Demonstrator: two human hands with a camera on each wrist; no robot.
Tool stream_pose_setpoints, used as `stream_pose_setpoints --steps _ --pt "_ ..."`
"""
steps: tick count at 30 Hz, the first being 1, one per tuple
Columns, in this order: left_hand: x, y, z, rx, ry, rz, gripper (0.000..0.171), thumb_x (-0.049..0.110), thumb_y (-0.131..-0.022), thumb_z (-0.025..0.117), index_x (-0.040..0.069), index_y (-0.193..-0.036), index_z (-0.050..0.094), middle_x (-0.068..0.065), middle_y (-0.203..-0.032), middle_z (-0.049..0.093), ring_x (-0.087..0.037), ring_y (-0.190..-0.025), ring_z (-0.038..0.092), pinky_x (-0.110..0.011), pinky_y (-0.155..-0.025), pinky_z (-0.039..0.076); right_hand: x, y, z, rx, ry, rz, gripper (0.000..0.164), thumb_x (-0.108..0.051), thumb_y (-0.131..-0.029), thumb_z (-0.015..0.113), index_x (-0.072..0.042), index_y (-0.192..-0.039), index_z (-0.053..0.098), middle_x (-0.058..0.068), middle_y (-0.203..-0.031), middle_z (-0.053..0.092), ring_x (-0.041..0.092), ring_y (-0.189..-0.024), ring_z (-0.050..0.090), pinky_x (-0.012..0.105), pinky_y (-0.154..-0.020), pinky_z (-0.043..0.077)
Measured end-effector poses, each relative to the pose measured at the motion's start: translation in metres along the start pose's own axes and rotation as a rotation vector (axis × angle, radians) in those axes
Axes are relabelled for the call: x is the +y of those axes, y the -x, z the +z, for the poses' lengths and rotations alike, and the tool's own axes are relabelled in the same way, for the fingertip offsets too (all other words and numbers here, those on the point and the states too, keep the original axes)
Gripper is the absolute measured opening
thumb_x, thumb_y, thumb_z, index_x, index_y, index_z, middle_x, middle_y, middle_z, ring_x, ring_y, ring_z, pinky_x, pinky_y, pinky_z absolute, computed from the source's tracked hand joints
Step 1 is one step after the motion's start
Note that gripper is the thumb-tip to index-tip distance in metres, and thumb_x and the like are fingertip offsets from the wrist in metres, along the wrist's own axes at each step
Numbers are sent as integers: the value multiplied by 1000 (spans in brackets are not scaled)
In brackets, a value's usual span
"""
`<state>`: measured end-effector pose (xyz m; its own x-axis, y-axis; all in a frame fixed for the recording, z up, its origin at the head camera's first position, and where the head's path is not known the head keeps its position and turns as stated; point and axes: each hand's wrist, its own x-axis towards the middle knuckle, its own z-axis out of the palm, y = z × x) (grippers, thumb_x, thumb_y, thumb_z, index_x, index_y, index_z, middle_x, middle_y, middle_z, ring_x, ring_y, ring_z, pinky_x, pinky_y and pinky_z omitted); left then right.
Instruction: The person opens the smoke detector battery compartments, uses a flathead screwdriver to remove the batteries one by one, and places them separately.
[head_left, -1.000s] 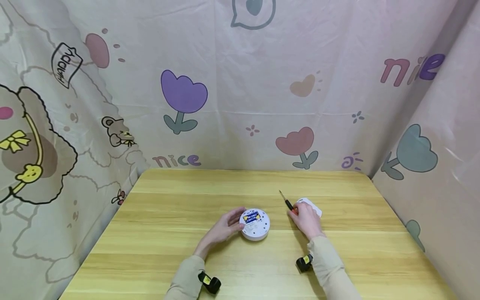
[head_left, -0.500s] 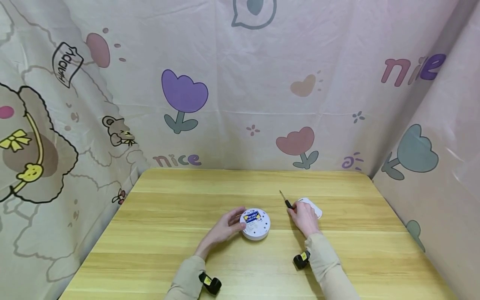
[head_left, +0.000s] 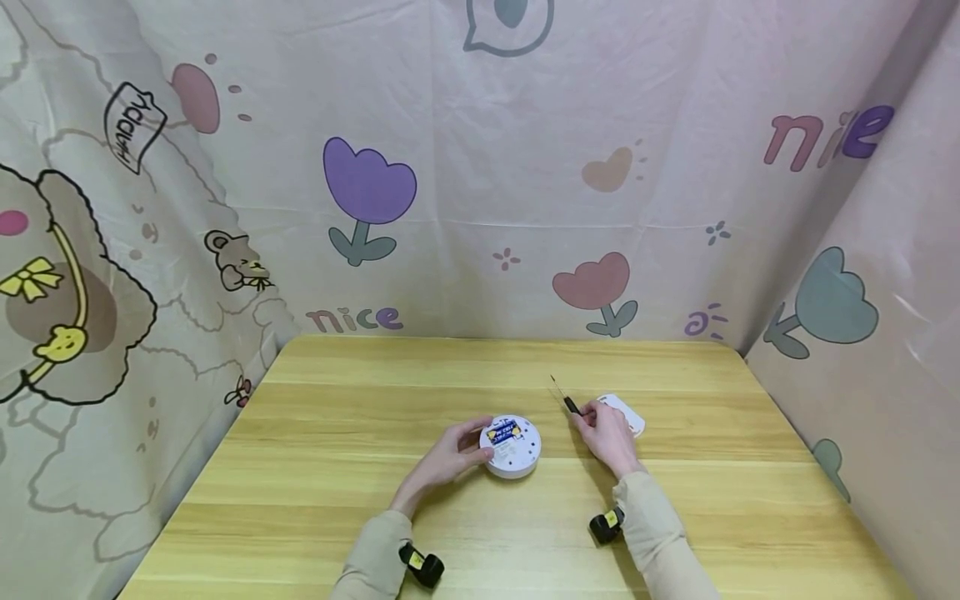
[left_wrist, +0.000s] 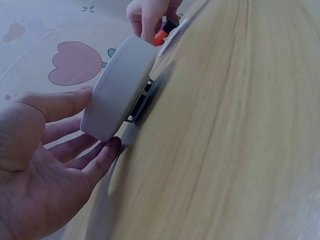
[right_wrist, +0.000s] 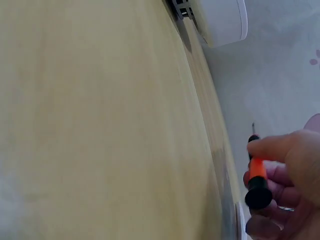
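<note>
A round white device (head_left: pixel 517 458), with a blue-labelled battery (head_left: pixel 502 433) in its upward face, is gripped at its left edge by my left hand (head_left: pixel 448 454). The left wrist view shows the thumb near the top rim and fingers around the side, with a dark bracket (left_wrist: pixel 140 101) beneath the device, close over the table. To its right, my right hand (head_left: pixel 611 437) pinches a small screwdriver (right_wrist: pixel 257 170) by its black and orange handle; the thin shaft points away and left. Partly behind that hand lies a flat white piece (head_left: pixel 632 419).
The wood-grain table (head_left: pixel 337 467) ends at a patterned curtain (head_left: pixel 480 183) at the back and sides. A black camera (head_left: pixel 423 568) sits on the left wrist and another camera (head_left: pixel 604 527) on the right.
The screwdriver has swung so its tip points further left, with the right fingers shifted on its handle. My left hand and the round device stay nearly where they were.
</note>
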<state>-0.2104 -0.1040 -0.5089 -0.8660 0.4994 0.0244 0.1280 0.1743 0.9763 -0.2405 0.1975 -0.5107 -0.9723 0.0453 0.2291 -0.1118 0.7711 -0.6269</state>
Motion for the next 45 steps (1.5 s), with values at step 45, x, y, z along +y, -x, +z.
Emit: stream_pose_setpoints --steps 45 --pt "0 -1 -4 58 -126 -6 53 9 -98 60 -3 -147 46 -24 -154 45 -42 -146 39 -57 -124 26 5 8 -3 -379 -1050 105 35 -9 -95 68 14 -121 63 16 -90 78 17 -76 76 30 -74 65"
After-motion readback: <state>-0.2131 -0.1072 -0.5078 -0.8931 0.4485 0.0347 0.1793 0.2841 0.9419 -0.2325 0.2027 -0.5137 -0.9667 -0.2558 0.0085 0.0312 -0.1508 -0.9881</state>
